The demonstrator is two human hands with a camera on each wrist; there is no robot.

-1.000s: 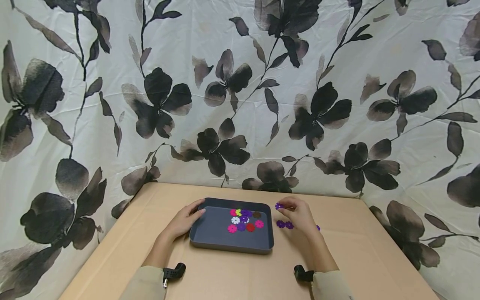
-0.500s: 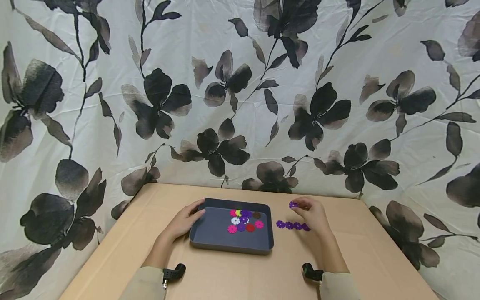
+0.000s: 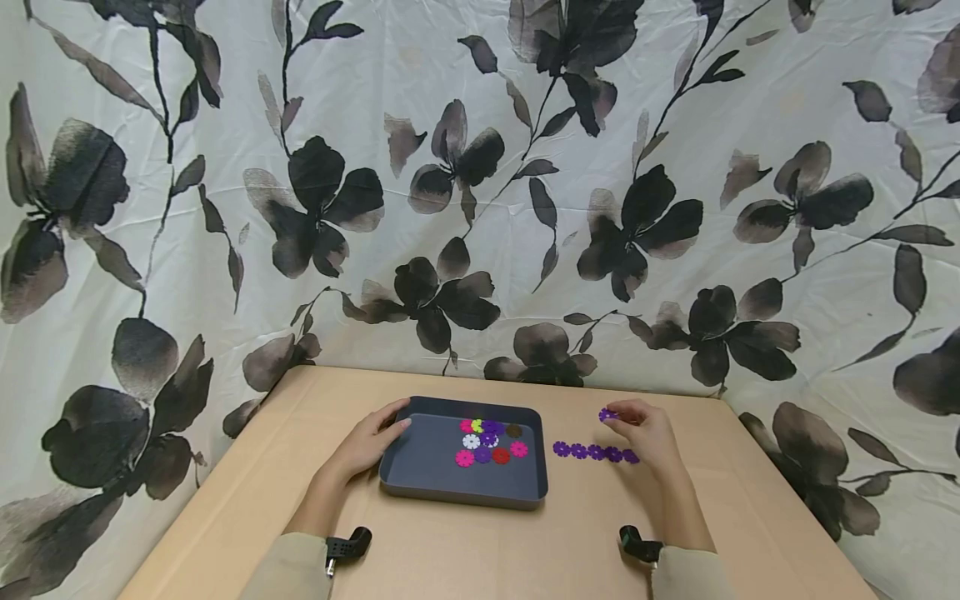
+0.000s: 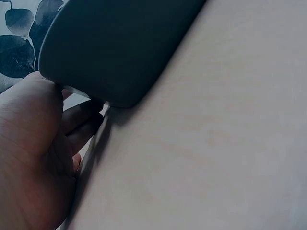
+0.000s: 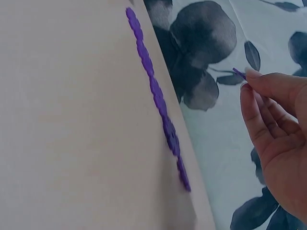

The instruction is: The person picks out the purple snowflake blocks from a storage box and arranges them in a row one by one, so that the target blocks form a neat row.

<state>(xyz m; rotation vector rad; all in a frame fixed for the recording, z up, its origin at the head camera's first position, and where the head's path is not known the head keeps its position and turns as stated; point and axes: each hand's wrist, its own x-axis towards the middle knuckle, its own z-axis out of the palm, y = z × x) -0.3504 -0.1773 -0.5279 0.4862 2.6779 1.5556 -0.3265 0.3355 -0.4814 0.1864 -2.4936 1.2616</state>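
My left hand (image 3: pixel 367 440) grips the left side of a dark grey rectangular tray (image 3: pixel 423 475), thumb over its rim. In the left wrist view the fingers reach round the tray's edge (image 4: pixel 115 52); some fingertips are hidden. A purple flower-shaped disc (image 3: pixel 606 414) is pinched between the thumb and fingertips of my right hand (image 3: pixel 654 437). It hangs in the air just beyond a row of several purple flower-shaped discs (image 3: pixel 596 452) on the table, right of the tray. Seen by the right wrist camera, the held disc (image 5: pixel 238 73) is edge-on, apart from the row (image 5: pixel 156 93).
Inside the tray's right half lie several flower discs in pink, white, yellow, red, brown and purple, such as a red disc (image 3: pixel 501 455). The tan table (image 3: pixel 480 550) ends at a floral cloth (image 3: pixel 540 275) hanging behind and at the sides.
The right hand has moved rightward along the row with the purple disc still pinched, uncovering more discs at the row's right end. The left hand and tray stay put.
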